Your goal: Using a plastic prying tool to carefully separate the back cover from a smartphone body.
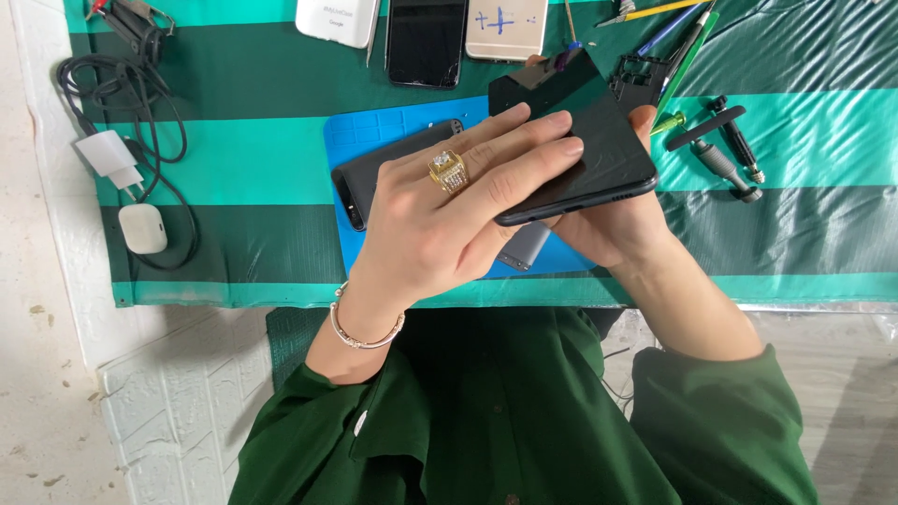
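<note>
- Looking down through the head camera: both hands meet over a bright blue rubber work mat (374,131) laid on a green-and-teal striped cloth (795,140), which gives a soft, non-slip base for small parts.
- Left hand (449,220), wearing a gold ring and a thin bracelet, lies flat across the face of a glossy black slab-shaped smartphone (585,140); fingers are stretched nearly straight and pressed on the glass, not curled around it.
- Right hand (613,224) sits beneath the same phone, palm up and cupped, with a fingertip showing at the far edge; it seems to carry the weight while the other hand presses from above. How tightly it closes I cannot tell, as the phone hides most of it.
- The phone is held tilted, raised clear of the mat, its near edge toward the person's body.
- Under the hands a second dark grey phone body (388,168) lies on the mat, partly covered by the left hand; a grey rounded part (524,245) shows just beneath the hands.
- Along the far edge: a white phone (337,19), a black phone with cracked glass (426,42) and a gold-backed phone (505,28), set side by side out of the working area.
- Right of the mat: black-handled screwdrivers (725,150) and thin coloured tools (673,37), within reach of the right hand.
- Left side: a white charger plug with black cable (112,154) and a white earbud case (142,227), well apart from the hands.
</note>
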